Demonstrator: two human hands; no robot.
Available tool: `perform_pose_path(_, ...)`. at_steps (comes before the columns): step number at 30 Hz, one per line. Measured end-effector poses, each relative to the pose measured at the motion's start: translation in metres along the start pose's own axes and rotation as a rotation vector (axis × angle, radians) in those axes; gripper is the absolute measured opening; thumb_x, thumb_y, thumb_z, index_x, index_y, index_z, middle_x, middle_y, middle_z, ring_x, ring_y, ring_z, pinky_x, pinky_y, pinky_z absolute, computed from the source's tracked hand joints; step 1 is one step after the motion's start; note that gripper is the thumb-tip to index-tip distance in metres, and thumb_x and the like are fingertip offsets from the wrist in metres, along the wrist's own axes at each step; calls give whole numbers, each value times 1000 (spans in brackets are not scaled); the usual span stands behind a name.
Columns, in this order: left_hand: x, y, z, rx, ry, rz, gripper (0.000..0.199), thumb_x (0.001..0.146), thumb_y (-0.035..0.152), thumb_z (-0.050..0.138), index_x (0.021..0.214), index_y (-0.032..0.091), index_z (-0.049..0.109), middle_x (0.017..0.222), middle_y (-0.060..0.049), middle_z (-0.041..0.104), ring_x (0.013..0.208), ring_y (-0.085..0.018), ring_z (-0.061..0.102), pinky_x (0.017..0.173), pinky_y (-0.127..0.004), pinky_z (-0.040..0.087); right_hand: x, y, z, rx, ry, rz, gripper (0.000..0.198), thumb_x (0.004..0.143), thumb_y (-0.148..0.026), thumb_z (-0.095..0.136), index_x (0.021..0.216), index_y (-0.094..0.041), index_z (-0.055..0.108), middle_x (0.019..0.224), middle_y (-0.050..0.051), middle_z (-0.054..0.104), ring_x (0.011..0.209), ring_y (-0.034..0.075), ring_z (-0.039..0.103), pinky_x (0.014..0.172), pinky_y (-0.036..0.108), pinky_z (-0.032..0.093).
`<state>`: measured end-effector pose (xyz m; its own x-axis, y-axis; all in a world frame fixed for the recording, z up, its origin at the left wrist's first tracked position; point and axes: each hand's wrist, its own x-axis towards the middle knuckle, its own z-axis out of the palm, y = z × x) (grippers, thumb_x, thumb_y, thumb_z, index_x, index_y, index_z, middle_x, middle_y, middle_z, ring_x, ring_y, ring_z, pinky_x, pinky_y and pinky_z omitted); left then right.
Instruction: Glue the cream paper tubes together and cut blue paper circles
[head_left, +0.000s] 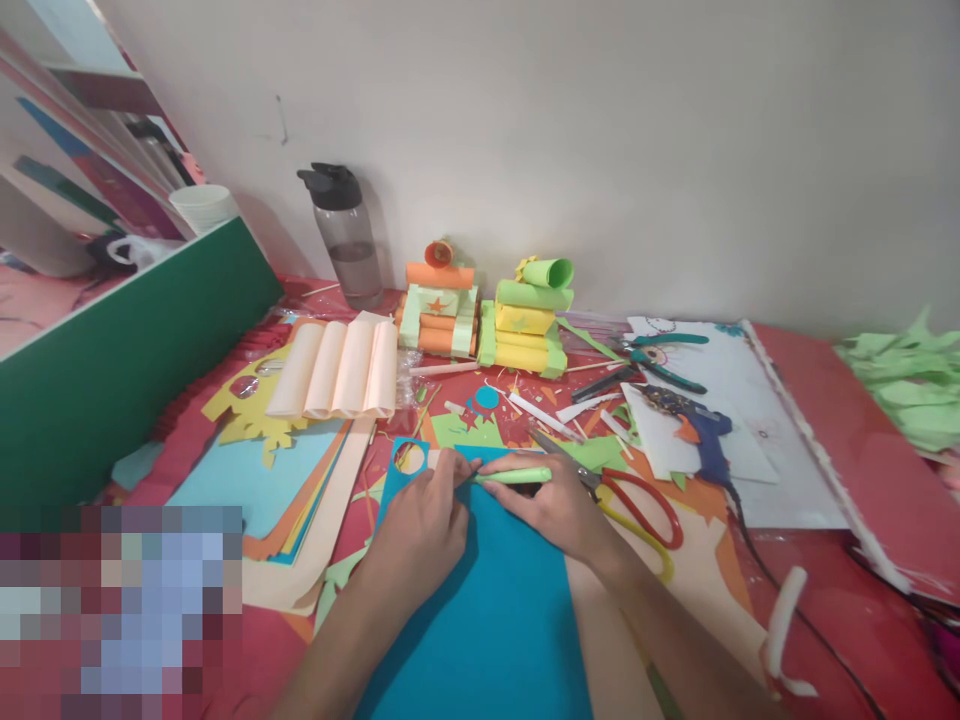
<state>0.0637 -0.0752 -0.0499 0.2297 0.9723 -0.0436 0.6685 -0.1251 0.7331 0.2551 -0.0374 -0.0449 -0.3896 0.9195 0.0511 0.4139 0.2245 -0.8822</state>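
A blue paper sheet (510, 610) lies in front of me, with a round hole cut near its upper left corner. My right hand (551, 500) is closed around a slim light green pen (517, 476), held almost level over the sheet's top part. The pen's tip is at my left fingertips and is hard to see. My left hand (427, 525) rests on the sheet with fingers bent and pinched together; what they hold, if anything, is hidden. Scissors (645, 510) with red and yellow handles lie beside my right hand, blades pointing up-left.
Behind stand an orange paper-roll model (439, 310), a yellow-green one (525, 325) and a water bottle (345, 240). Peach paper rolls (337, 370) lie on stacked coloured sheets (255, 480). Pliers (667, 360) and a blue glue gun (709, 435) with its cord are at right. A green panel (135, 350) borders the left.
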Motion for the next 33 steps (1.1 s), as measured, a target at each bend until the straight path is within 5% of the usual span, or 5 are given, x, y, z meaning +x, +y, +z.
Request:
perform_pose_path(8,0,1,-2,2,-8,-12,29,85,4,41,107,24,44,121,-6,72,111,-22,68,86,-34,53,0,2,0,-15,-5,-27,13,90,-27,68,94,-26,80,98,1,80,92,21,74,86,29,55)
perform_pose_path(13,0,0,-2,-30,-31,-12,29,85,5,41,107,24,42,131,-6,69,122,-22,64,92,-34,52,-5,4,-7,-53,51,-30,18,98,-34,58,99,-24,73,92,2,77,82,19,71,72,28,54)
perform_pose_path(17,0,0,-2,-6,-35,-25,30,85,5,41,109,24,43,131,-5,69,120,-22,65,91,-35,52,-4,0,-9,-231,65,-154,22,102,-31,50,114,-27,68,104,4,73,100,22,67,88,34,51)
perform_pose_path(21,-2,3,-6,36,-47,-27,30,88,7,42,113,23,45,129,-5,69,117,-22,66,91,-35,52,-1,-3,-5,-369,-18,-180,24,103,-29,48,117,-29,68,97,4,70,96,22,64,84,34,49)
perform_pose_path(33,-20,38,19,633,-87,9,46,101,23,47,146,15,47,98,-9,72,80,-21,73,56,-26,48,0,0,-2,-377,-4,-138,25,102,-32,50,120,-30,67,110,4,71,102,22,65,89,35,48)
